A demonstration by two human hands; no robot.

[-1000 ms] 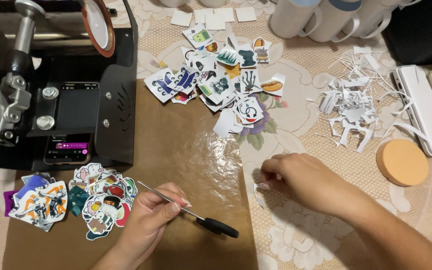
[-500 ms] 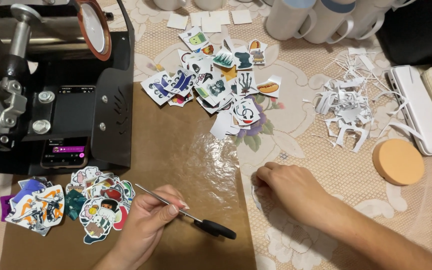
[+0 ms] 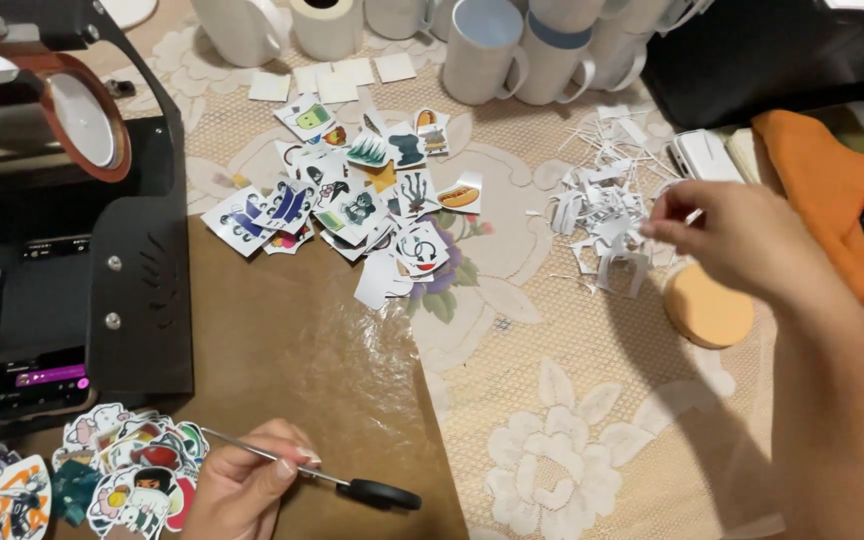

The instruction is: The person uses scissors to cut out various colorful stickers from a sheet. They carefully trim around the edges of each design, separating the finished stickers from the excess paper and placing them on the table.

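My left hand (image 3: 244, 487) rests at the near edge and holds a pair of scissors (image 3: 352, 487) by the blades, black handles pointing right. A pile of cut-out stickers (image 3: 122, 470) lies just left of it. My right hand (image 3: 732, 238) hovers above a heap of white paper trimmings (image 3: 602, 215), fingertips pinched together; whether a scrap sits between them is unclear. A spread of uncut printed stickers (image 3: 352, 200) lies on the floral tablecloth at the centre.
A black mug heat press (image 3: 62, 220) fills the left side on a brown sheet (image 3: 292, 350). White mugs (image 3: 512, 50) line the far edge. An orange round sponge (image 3: 709, 308), an orange cloth (image 3: 817, 180) and a white device (image 3: 707, 155) sit right.
My right hand has moved from the middle of the table up and to the right, over the paper trimmings. The left hand keeps the scissors in place. The view has shifted closer.
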